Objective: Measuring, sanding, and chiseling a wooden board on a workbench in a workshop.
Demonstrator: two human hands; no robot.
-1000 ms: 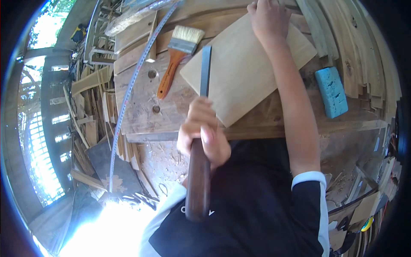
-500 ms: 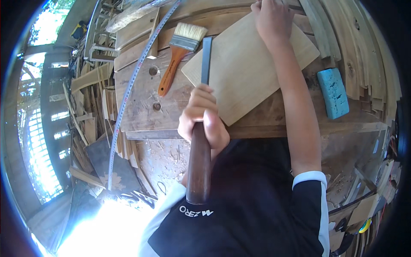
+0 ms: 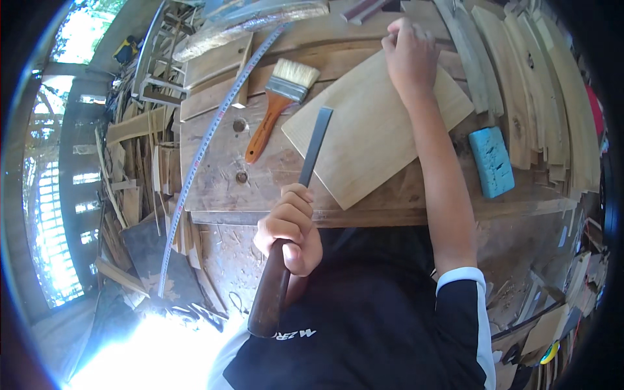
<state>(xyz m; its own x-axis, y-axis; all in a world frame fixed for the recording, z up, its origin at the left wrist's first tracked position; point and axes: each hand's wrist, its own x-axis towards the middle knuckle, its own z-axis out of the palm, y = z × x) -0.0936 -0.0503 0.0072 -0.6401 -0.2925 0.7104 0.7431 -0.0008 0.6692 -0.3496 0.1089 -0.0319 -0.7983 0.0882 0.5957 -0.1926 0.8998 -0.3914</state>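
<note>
My left hand (image 3: 289, 229) is closed round a chisel (image 3: 316, 146), where its blade meets the dark wooden handle (image 3: 270, 292). The blade slants up and to the right, its tip in front of the board's left part as seen from here; whether it touches cannot be told. Under my right arm lies a flat, pale wooden board (image 3: 357, 136), turned at an angle on the workbench (image 3: 214, 156). At its far edge sits my right hand (image 3: 413, 62), with bent fingers that seem to grip the edge; the fingertips are partly hidden.
Left of the board lie a paintbrush (image 3: 279, 107) and an extended tape measure (image 3: 207, 140). A blue block (image 3: 491, 162) sits to the right, near stacked wooden strips (image 3: 513, 84). A plastic-wrapped bundle (image 3: 253, 26) is at the back; wood offcuts (image 3: 133, 169) stand at left.
My left hand has drawn the chisel nearer to me and tilted it, the handle end swinging left. My right hand stays by the board's far edge. The whole view has shifted slightly.
</note>
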